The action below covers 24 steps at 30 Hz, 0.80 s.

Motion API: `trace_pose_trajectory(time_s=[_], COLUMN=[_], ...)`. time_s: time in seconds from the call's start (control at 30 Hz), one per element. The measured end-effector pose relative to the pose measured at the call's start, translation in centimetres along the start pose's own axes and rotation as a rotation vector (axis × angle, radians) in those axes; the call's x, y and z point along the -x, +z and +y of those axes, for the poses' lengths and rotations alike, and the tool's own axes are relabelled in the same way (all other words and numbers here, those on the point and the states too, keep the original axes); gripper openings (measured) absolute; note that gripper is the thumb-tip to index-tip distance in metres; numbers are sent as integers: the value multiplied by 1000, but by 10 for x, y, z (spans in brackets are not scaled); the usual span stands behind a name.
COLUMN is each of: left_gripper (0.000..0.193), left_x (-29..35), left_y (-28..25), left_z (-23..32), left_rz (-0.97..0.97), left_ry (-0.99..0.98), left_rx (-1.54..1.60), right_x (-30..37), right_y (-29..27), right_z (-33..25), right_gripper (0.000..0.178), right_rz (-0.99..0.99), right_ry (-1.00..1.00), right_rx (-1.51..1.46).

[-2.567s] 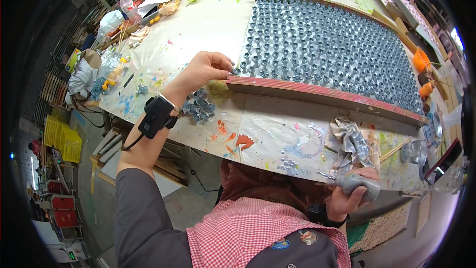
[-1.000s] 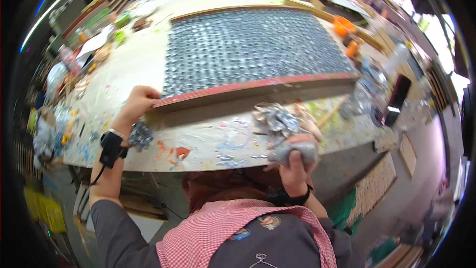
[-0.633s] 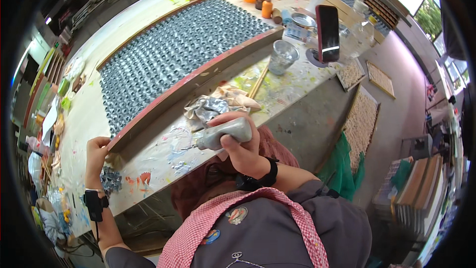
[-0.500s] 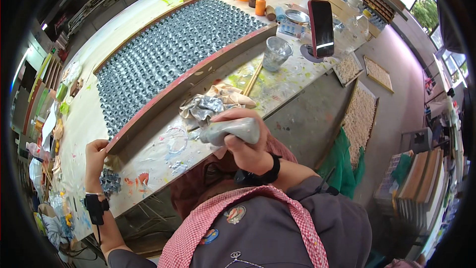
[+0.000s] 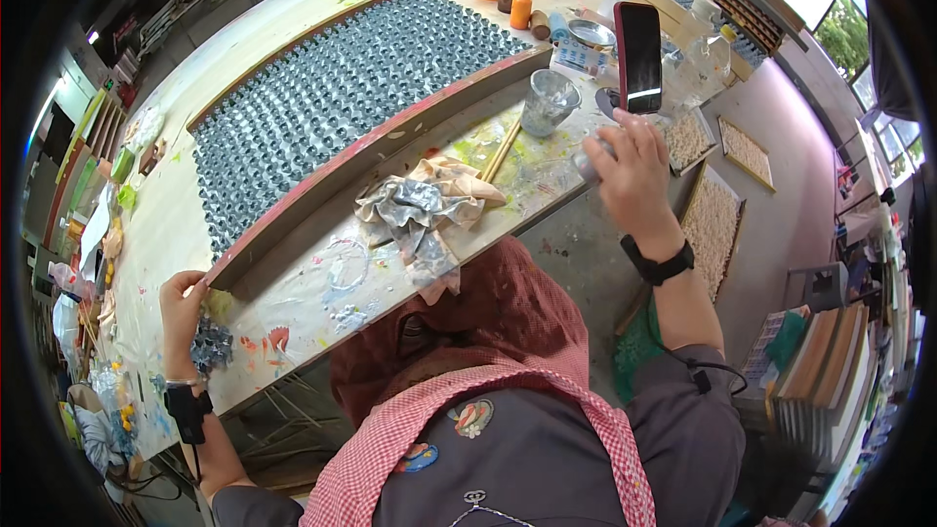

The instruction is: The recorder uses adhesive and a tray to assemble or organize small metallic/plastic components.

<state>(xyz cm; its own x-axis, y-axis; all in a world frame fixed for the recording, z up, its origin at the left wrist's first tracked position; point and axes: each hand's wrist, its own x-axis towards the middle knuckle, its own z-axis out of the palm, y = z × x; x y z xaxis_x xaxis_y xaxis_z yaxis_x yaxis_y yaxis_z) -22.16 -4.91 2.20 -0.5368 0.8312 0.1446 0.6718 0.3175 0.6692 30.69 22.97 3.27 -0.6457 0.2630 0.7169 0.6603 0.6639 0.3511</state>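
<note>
right hand (image 5: 636,168) | with grey bottle (image 5: 587,160) | moved from beside rag (image 5: 418,207) to near phone (image 5: 639,54)

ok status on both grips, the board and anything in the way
Left grip at board, near-left corner. Right grip around mostly hidden grey bottle, near phone. Cup stands between right grip and board.

The upper garment (image 5: 576,468) is dark grey, with matching sleeves (image 5: 695,420) at 4 and 7 o'clock. A red-and-white checked apron (image 5: 376,454) overlies it. An oval multicoloured badge (image 5: 473,418) and a mostly blue badge (image 5: 418,458) mark the chest at 6 o'clock, above a pale cord (image 5: 503,515). The left wrist unit (image 5: 185,412), at 8 o'clock, is black and box-shaped, with a black cable (image 5: 197,464). A black band (image 5: 659,263) encircles the right wrist at 3 o'clock.
</note>
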Motion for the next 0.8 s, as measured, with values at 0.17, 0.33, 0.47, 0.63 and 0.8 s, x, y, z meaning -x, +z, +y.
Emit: trace_pose_trajectory(time_s=[0.17, 0.33, 0.47, 0.63, 0.8], left_gripper=[16, 15, 16, 17, 18], left_x=[26, 60, 86, 90, 86], left_y=[-12, -12, -15, 2, 25], left_z=[-1, 27, 42, 79, 124], left_rz=[125, 247, 291, 286, 244], left_ry=[65, 64, 55, 131, 248], left_rx=[-189, -393, -435, -377, -325], right_x=[-7, -2, -12, -5, -5], right_y=[21, 45, 44, 37, -4], right_z=[22, 25, 15, 16, 5], right_gripper=[16, 14, 7, 13, 20], right_rz=[-25, -101, -106, -133, -126], right_ry=[-81, -160, -240, -342, -248], right_rx=[33, 44, 195, 329, 89])
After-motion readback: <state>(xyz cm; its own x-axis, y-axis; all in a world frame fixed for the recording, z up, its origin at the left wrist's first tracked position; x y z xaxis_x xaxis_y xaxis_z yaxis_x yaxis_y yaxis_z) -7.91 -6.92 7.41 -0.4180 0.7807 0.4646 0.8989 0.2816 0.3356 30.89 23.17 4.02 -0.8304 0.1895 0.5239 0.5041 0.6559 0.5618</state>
